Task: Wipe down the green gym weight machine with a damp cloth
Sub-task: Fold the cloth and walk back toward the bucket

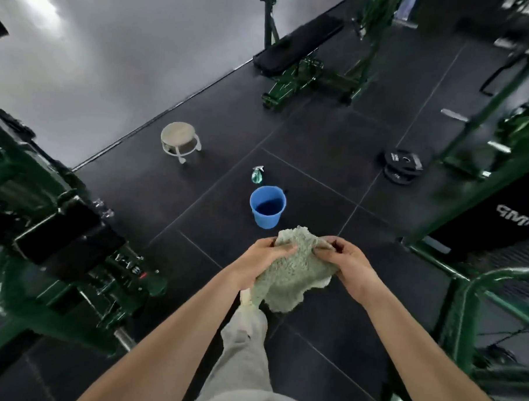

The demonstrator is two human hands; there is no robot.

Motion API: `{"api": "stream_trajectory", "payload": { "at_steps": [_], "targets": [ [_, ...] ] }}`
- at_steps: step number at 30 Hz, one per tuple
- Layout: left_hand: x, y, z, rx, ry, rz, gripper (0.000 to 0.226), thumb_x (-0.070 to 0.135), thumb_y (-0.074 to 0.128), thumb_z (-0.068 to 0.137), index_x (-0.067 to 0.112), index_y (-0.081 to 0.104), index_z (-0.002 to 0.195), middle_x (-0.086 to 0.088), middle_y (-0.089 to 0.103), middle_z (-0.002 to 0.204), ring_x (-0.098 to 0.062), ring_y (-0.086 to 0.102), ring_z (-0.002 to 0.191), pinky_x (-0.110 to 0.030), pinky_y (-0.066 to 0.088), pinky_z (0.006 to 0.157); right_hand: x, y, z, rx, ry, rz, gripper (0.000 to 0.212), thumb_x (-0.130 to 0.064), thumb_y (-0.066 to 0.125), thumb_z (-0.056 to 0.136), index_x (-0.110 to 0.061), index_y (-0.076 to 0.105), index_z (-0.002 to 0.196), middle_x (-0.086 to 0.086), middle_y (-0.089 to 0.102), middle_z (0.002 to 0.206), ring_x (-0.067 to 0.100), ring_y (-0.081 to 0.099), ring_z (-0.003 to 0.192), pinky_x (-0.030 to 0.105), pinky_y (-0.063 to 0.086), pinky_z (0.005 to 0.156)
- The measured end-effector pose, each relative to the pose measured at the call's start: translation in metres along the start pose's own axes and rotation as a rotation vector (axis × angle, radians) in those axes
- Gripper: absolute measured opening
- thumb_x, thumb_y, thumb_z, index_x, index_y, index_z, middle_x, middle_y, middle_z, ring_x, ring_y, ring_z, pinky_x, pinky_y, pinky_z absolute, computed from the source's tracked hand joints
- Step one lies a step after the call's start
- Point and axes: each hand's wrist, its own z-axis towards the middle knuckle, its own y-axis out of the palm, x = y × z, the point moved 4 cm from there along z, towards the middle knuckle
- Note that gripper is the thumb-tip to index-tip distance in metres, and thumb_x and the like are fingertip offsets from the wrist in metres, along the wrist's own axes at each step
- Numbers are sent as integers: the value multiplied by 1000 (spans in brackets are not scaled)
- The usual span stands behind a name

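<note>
A pale green fluffy cloth (pixel 293 268) hangs bunched between both hands at the middle of the view. My left hand (pixel 259 259) grips its left edge with curled fingers. My right hand (pixel 347 263) pinches its right edge. A green weight machine (pixel 58 252) with black pads and a weight stack stands to the left of my arms. More green frame tubing (pixel 471 288) rises on the right. A blue bucket (pixel 267 206) holding dark water sits on the floor just beyond the cloth.
A green spray bottle (pixel 257 174) stands behind the bucket. A round white stool (pixel 180 140) sits further left. Black weight plates (pixel 402 165) are stacked at the right. A black bench on a green frame (pixel 297 47) stands at the back. The floor is dark rubber tile.
</note>
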Motion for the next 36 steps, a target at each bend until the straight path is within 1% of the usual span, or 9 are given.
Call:
{"api": "stream_trajectory", "payload": {
  "at_steps": [3, 7, 12, 16, 22, 26, 30, 33, 36],
  "targets": [
    [20, -35, 77, 87, 14, 38, 28, 32, 77, 94, 12, 78, 114, -12, 77, 115, -29, 72, 113, -43, 57, 101, -15, -12, 77, 26, 58, -89, 30, -15, 82, 87, -14, 75, 116, 12, 76, 114, 34, 70, 112, 50, 53, 104],
    [46, -86, 163, 206, -83, -69, 28, 29, 77, 93, 4, 77, 104, -20, 77, 108, -38, 73, 106, -52, 58, 99, -47, -12, 158, -246, 329, -361, 26, -43, 78, 89, -21, 81, 103, -9, 73, 85, 2, 67, 73, 16, 51, 74],
    [83, -129, 270, 222, -146, -158, 20, 19, 67, 102, 6, 76, 114, -13, 78, 110, -26, 75, 101, -37, 61, 88, -93, -28, 286, -196, 261, -295, 29, -25, 77, 92, -20, 76, 121, 1, 77, 117, 19, 71, 113, 41, 51, 107],
    [82, -163, 368, 243, -230, -118, 24, 25, 64, 104, 7, 73, 117, -11, 76, 113, -23, 72, 101, -32, 58, 90, -88, -30, 397, -255, 280, -180, 29, -19, 66, 100, -16, 70, 129, 9, 74, 122, 30, 70, 116, 44, 54, 104],
    [36, -240, 497, 517, -317, -14, 40, 55, 65, 97, 17, 76, 103, -6, 75, 104, -24, 71, 102, -41, 59, 88, -8, -28, 549, -392, 477, -130, 31, -21, 67, 101, -13, 67, 130, 14, 73, 123, 33, 70, 115, 51, 53, 105],
    [-57, -275, 567, 689, -550, -204, 65, 77, 57, 90, 21, 69, 121, 1, 69, 110, -19, 64, 103, -38, 50, 94, 71, -31, 635, -189, 650, 129, 30, -18, 58, 104, 2, 67, 125, 26, 68, 126, 37, 68, 111, 48, 53, 101],
    [-148, -249, 602, 604, -718, -608, 75, 85, 56, 84, 17, 73, 110, 1, 77, 97, -18, 73, 93, -37, 54, 90, 138, -19, 680, -40, 805, 395, 36, -26, 55, 105, 1, 71, 120, 25, 68, 127, 38, 67, 119, 52, 49, 109],
    [-193, -235, 631, 442, -603, -885, 86, 88, 51, 85, 23, 66, 141, -5, 63, 146, -24, 57, 138, -46, 34, 122, 184, -8, 710, 10, 846, 550, 40, -29, 51, 106, -1, 68, 130, 23, 68, 130, 37, 65, 124, 53, 46, 111],
    [-219, -246, 657, 507, -543, -1040, 66, 62, 57, 99, 16, 62, 145, -14, 60, 148, -31, 54, 141, -49, 34, 123, 223, -3, 732, 26, 839, 558, 38, -30, 58, 103, -4, 69, 129, 22, 70, 126, 37, 67, 121, 54, 49, 109]
  ]
}}
